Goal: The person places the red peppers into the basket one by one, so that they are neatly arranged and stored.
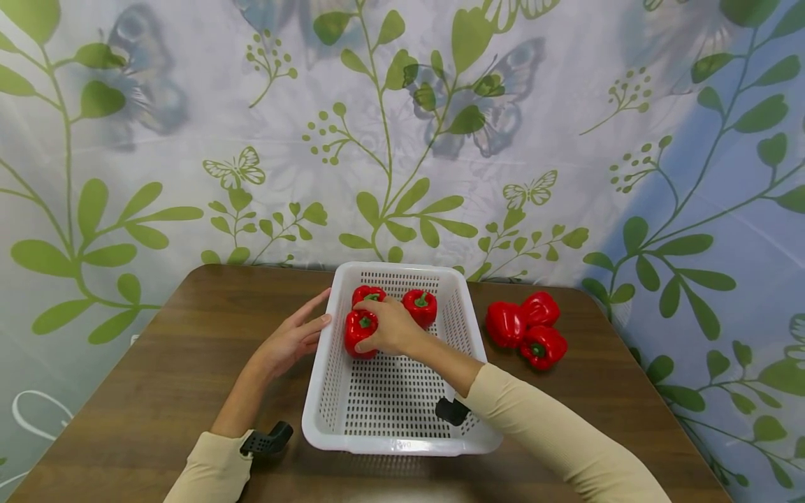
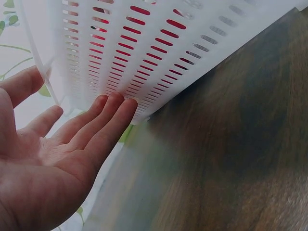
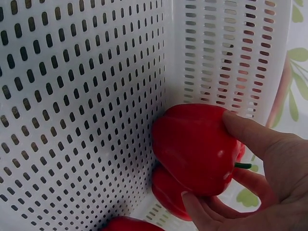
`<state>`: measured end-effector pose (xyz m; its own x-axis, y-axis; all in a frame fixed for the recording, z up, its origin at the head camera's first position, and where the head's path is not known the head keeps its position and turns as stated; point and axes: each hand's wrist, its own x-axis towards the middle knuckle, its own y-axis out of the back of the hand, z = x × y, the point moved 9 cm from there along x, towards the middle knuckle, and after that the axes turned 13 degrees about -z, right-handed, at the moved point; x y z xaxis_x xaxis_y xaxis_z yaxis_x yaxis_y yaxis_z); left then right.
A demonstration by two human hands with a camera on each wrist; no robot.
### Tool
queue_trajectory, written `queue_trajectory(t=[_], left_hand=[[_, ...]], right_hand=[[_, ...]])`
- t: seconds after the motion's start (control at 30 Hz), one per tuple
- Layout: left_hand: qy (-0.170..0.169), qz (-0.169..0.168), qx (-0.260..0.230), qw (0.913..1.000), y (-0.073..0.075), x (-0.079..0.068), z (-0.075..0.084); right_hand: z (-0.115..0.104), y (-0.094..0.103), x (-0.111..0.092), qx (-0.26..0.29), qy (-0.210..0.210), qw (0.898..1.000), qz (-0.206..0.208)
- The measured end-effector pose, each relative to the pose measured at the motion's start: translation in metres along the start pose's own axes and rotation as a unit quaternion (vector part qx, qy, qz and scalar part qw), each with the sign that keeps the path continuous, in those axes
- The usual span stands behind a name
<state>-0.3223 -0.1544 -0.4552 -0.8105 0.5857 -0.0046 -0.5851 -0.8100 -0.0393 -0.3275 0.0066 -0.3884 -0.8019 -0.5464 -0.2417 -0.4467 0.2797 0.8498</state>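
Note:
My right hand (image 1: 393, 328) reaches into a white perforated plastic basket (image 1: 402, 445) and grips a red bell pepper (image 1: 358, 344) close to the left wall. In the right wrist view, thumb and fingers are around this bell pepper (image 3: 195, 149), its green stem pointing toward the palm. A second bell pepper (image 1: 367, 293) sits just behind it, partly covered by the hand. Farther right in the basket stands a third bell pepper (image 1: 420, 306), stem up. At the basket's left outer side, my left hand (image 1: 286, 346) touches the wall and rim with its fingers extended.
On the brown wooden table (image 1: 207, 335), right of the basket, three more red bell peppers (image 1: 505, 325) lie clustered together. A patterned cloth (image 1: 402, 140) with leaves and butterflies hangs behind the table's back edge.

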Motion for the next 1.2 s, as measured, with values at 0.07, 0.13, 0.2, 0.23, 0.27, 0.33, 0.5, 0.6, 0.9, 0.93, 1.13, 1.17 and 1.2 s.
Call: queue_trajectory(t=[0.07, 0.13, 0.2, 0.23, 0.27, 0.33, 0.5, 0.6, 0.9, 0.93, 1.13, 1.17, 1.2], left_hand=[[-0.002, -0.001, 0.001, 1.0, -0.001, 0.0, 0.0], [-0.003, -0.002, 0.001, 1.0, -0.001, 0.0, 0.0], [-0.003, -0.001, 0.0, 1.0, -0.001, 0.0, 0.0], [-0.003, -0.001, 0.0, 1.0, -0.001, 0.0, 0.0], [-0.001, -0.001, 0.001, 1.0, -0.001, 0.0, -0.001], [0.0, 0.001, 0.002, 1.0, 0.0, 0.0, -0.001], [0.003, 0.003, 0.006, 1.0, 0.0, 0.0, -0.001], [0.003, 0.002, 0.001, 1.0, 0.0, 0.0, -0.001], [0.004, 0.003, -0.005, 1.0, -0.002, 0.0, 0.001], [0.003, 0.003, -0.005, 1.0, -0.002, 0.0, 0.001], [-0.001, 0.0, -0.001, 1.0, -0.002, -0.001, 0.001], [-0.002, -0.002, 0.0, 1.0, -0.002, -0.001, 0.001], [-0.001, -0.003, 0.0, 1.0, -0.003, 0.0, 0.001]], right_hand=[[0.0, 0.0, -0.001, 0.0, 0.0, 1.0, 0.0], [0.0, 0.0, -0.001, -0.002, 0.0, 1.0, 0.001], [0.0, 0.0, -0.001, -0.004, -0.002, 1.0, 0.001], [0.0, 0.0, -0.001, -0.005, -0.002, 1.0, 0.0], [0.0, 0.0, -0.001, -0.007, -0.002, 1.0, 0.001], [0.0, 0.001, -0.001, -0.011, -0.002, 1.0, 0.002], [-0.002, 0.008, -0.004, -0.015, -0.003, 1.0, 0.004], [-0.003, 0.016, -0.007, -0.006, 0.003, 1.0, 0.011], [0.002, 0.049, -0.027, 0.009, 0.023, 0.999, 0.046], [0.003, 0.053, -0.03, 0.011, 0.024, 0.999, 0.047], [0.02, 0.075, -0.047, 0.004, 0.014, 0.998, 0.062], [0.023, 0.078, -0.05, 0.001, 0.012, 0.998, 0.067], [0.026, 0.081, -0.054, 0.0, 0.009, 0.998, 0.07]])
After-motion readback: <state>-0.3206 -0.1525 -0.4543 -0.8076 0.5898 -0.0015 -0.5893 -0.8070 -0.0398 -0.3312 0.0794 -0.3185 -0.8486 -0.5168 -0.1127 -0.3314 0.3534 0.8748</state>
